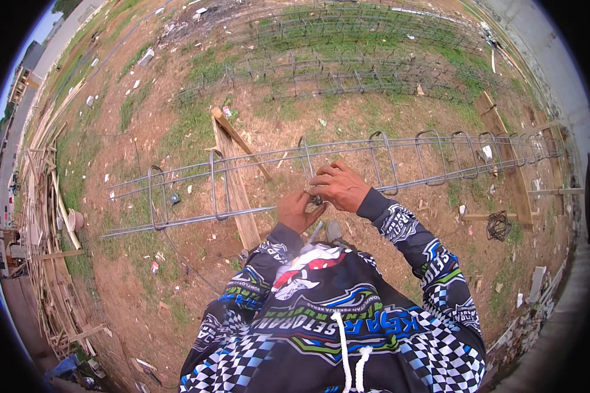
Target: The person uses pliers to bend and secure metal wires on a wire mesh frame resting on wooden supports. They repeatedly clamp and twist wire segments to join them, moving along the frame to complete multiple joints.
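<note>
A long rebar cage of thin steel bars crosses in front of me from left to right, with rectangular stirrups spaced along it. Both my hands meet at its near lower bars, by a stirrup a little right of the middle. My left hand is closed, thumb and fingers pinched at the bar. Just beside it, my right hand has its fingers bent down over the same joint. Whatever lies between the fingertips is small and mostly hidden by them.
A wooden trestle props the cage at left, and a plank support stands at right. Near that lies a tangled bundle of dark wire. More rebar cages rest on the grass beyond. Timber is piled far left; a wall bounds the right.
</note>
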The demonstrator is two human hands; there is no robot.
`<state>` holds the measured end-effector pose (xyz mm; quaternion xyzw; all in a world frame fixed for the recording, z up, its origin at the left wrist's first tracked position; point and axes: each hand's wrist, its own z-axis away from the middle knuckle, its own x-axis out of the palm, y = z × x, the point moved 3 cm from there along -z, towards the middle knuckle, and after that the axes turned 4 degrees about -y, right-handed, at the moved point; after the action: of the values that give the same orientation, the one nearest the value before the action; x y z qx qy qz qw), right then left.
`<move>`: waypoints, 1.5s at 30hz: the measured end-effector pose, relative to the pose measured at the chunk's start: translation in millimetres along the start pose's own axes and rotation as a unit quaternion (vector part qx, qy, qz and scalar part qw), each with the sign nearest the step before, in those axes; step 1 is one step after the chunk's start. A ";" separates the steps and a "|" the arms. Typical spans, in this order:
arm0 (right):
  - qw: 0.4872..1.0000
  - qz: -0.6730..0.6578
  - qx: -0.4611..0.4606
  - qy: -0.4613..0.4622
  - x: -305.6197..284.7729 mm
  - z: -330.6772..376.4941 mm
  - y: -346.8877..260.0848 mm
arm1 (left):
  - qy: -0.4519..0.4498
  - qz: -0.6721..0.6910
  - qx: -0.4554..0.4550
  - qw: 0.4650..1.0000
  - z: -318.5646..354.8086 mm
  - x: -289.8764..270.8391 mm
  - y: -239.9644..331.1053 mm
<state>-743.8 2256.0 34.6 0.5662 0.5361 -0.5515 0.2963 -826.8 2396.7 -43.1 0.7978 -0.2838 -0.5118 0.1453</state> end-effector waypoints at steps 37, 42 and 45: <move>0.306 -0.765 0.545 0.154 108.3 53.0 -32.3 | 0.017 0.190 -0.080 0.978 -8.1 -63.1 2.7; 0.301 -0.781 0.524 0.155 115.6 56.5 -37.5 | 0.015 0.010 -0.226 0.974 81.0 -95.8 -55.1; 0.418 -0.699 0.562 0.141 99.3 62.9 -36.1 | -0.034 -0.094 -0.268 0.958 118.7 -115.6 -62.1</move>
<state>-815.0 2234.4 -63.3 0.1063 0.3516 -0.6596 -0.6557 -951.0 2522.6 -42.2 0.7346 -0.0653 -0.6074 0.2952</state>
